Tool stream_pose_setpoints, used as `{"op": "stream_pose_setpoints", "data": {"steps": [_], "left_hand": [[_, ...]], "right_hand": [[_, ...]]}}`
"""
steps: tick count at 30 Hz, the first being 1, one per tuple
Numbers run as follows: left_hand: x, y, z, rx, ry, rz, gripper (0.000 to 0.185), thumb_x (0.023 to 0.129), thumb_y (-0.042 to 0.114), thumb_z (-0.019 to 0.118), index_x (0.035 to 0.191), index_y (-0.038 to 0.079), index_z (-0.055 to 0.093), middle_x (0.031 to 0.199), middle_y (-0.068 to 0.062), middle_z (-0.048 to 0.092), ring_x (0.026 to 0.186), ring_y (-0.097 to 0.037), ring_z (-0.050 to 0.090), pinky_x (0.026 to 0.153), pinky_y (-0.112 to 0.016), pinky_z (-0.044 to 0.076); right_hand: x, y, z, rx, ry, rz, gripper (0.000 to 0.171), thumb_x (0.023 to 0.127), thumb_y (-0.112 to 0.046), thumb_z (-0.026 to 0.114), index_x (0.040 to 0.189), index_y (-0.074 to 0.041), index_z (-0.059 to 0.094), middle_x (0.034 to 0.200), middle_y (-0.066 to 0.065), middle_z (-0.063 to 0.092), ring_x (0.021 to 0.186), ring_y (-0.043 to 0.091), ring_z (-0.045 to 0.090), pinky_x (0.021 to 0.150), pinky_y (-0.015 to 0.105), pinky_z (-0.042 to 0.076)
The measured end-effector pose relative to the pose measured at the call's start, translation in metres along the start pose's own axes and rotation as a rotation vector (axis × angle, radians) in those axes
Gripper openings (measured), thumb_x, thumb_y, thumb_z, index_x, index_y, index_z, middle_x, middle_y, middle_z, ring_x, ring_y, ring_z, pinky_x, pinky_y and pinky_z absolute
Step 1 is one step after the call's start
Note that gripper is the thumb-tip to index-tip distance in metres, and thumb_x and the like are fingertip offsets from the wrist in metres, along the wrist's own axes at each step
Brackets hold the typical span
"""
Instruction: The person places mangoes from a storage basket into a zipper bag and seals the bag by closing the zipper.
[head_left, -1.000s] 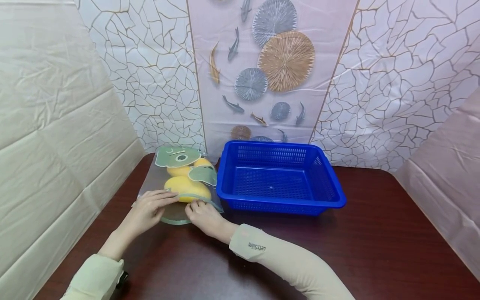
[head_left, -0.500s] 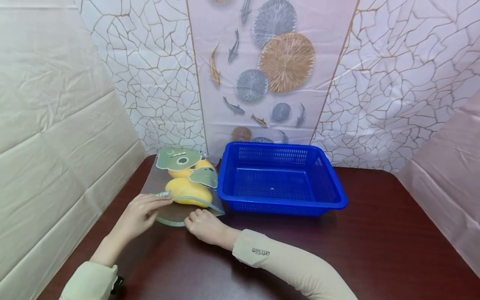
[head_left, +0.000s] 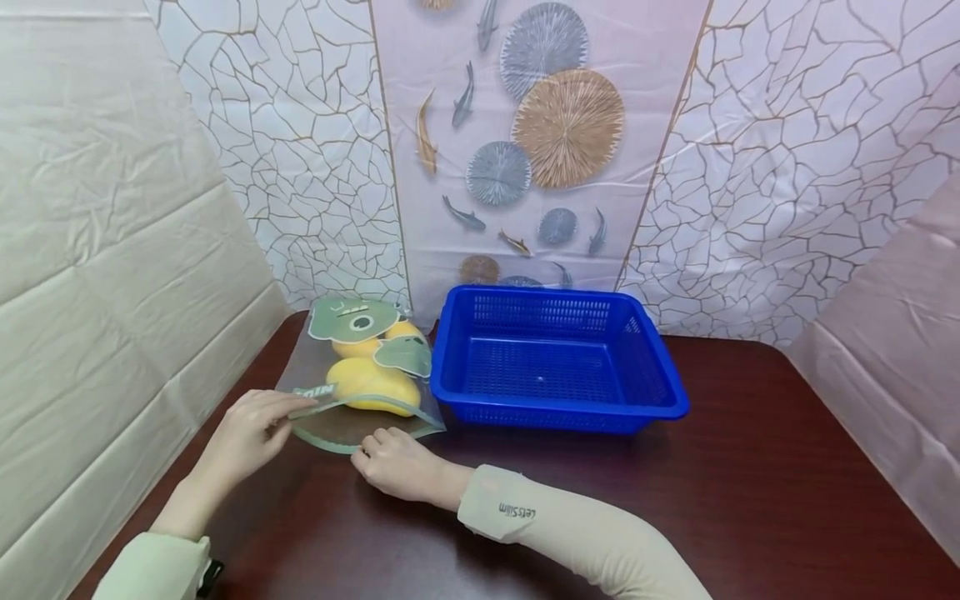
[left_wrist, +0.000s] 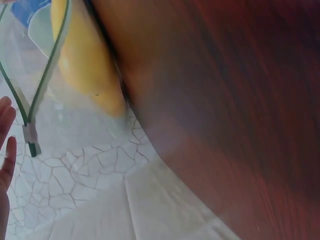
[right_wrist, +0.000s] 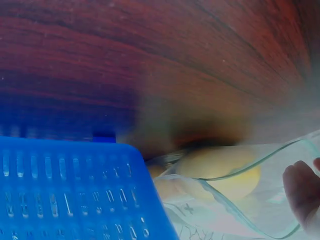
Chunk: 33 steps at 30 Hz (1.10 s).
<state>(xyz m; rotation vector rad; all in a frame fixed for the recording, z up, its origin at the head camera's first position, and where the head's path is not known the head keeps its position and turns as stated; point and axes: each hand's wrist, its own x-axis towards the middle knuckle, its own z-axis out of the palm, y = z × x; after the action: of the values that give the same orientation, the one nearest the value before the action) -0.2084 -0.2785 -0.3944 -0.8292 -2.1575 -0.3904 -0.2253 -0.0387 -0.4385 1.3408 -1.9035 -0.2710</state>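
Observation:
A clear slider zip bag [head_left: 300, 362] with green cartoon prints lies at the left, yellow mangoes [head_left: 372, 385] inside it. Its green-edged mouth gapes toward me. My right hand [head_left: 397, 463] pinches the near lip, fingers curled, also seen at the edge of the right wrist view [right_wrist: 301, 195]. Over the left end of the mouth is my left hand [head_left: 247, 433], fingers extended along the upper lip and thumb apart below. In the left wrist view, the slider [left_wrist: 30, 134] sits at the corner where both lips meet, just beside the left fingers [left_wrist: 6, 120].
A blue perforated plastic basket [head_left: 558, 410] stands right of the bag, its side close against it. Both are on a dark red-brown wooden table [head_left: 750, 467]. Patterned cloth walls [head_left: 322, 150] enclose the back and sides.
My left hand has slid left and toward me along the bag's upper lip. The right hand has shifted slightly left and nearer, and the mouth now gapes wider.

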Motion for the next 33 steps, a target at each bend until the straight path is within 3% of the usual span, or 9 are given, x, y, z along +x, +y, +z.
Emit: {"op": "stream_pose_setpoints", "data": {"steps": [7, 12, 14, 19, 23, 26, 33], "left_hand": [[-0.012, -0.014, -0.007, 0.052, -0.105, -0.01, 0.05, 0.058, -0.008, 0.057, 0.105, 0.005, 0.069, 0.101, -0.011, 0.069, 0.096, -0.028, 0.057, 0.08, -0.039, 0.037], [-0.018, -0.022, -0.009, 0.054, -0.234, -0.07, 0.066, 0.053, -0.009, 0.072, 0.115, 0.009, 0.064, 0.123, -0.017, 0.058, 0.111, -0.035, 0.048, 0.072, -0.048, 0.039], [-0.019, -0.026, -0.009, 0.061, -0.253, -0.081, 0.069, 0.05, -0.009, 0.078, 0.116, 0.01, 0.064, 0.126, -0.018, 0.056, 0.113, -0.037, 0.046, 0.072, -0.053, 0.041], [-0.019, -0.035, -0.008, 0.055, -0.199, -0.051, 0.064, 0.049, -0.014, 0.078, 0.108, 0.008, 0.069, 0.118, -0.018, 0.063, 0.108, -0.036, 0.052, 0.077, -0.051, 0.045], [-0.017, -0.037, -0.009, 0.023, -0.181, -0.055, 0.052, 0.053, -0.018, 0.072, 0.099, 0.006, 0.073, 0.105, -0.012, 0.07, 0.098, -0.03, 0.06, 0.084, -0.027, 0.043], [-0.015, -0.036, -0.01, 0.005, -0.184, -0.071, 0.045, 0.055, -0.019, 0.07, 0.092, 0.006, 0.074, 0.097, -0.008, 0.072, 0.091, -0.027, 0.063, 0.081, -0.016, 0.04], [-0.007, -0.036, -0.011, -0.021, -0.161, -0.052, 0.038, 0.054, -0.02, 0.073, 0.082, 0.006, 0.075, 0.09, -0.008, 0.073, 0.085, -0.027, 0.065, 0.08, -0.015, 0.042]], "right_hand": [[0.003, -0.005, -0.004, 0.026, 0.007, 0.014, 0.012, 0.088, -0.017, 0.052, 0.082, -0.021, 0.062, 0.075, -0.01, 0.06, 0.069, 0.008, 0.055, 0.06, 0.019, 0.042], [0.005, -0.008, -0.008, 0.041, 0.022, 0.012, 0.011, 0.087, -0.018, 0.052, 0.082, -0.021, 0.061, 0.074, -0.009, 0.059, 0.068, 0.008, 0.054, 0.059, 0.019, 0.042], [0.007, -0.008, -0.009, 0.045, 0.035, 0.009, 0.009, 0.086, -0.019, 0.052, 0.082, -0.02, 0.061, 0.075, -0.009, 0.059, 0.069, 0.009, 0.054, 0.059, 0.02, 0.042], [0.012, -0.01, -0.014, 0.079, 0.073, -0.006, 0.007, 0.084, -0.024, 0.055, 0.085, -0.019, 0.061, 0.078, -0.008, 0.06, 0.072, 0.009, 0.056, 0.062, 0.02, 0.043], [0.018, -0.012, -0.02, 0.107, 0.064, 0.002, 0.01, 0.083, -0.026, 0.058, 0.09, -0.02, 0.062, 0.082, -0.008, 0.061, 0.075, 0.009, 0.057, 0.067, 0.02, 0.045], [0.022, -0.014, -0.024, 0.106, 0.053, 0.019, 0.012, 0.082, -0.027, 0.059, 0.091, -0.02, 0.063, 0.083, -0.008, 0.061, 0.076, 0.009, 0.057, 0.069, 0.019, 0.047], [0.04, -0.007, -0.03, 0.108, 0.09, 0.068, 0.01, 0.082, -0.026, 0.06, 0.088, -0.02, 0.064, 0.079, -0.007, 0.062, 0.074, 0.009, 0.058, 0.065, 0.019, 0.047]]}}
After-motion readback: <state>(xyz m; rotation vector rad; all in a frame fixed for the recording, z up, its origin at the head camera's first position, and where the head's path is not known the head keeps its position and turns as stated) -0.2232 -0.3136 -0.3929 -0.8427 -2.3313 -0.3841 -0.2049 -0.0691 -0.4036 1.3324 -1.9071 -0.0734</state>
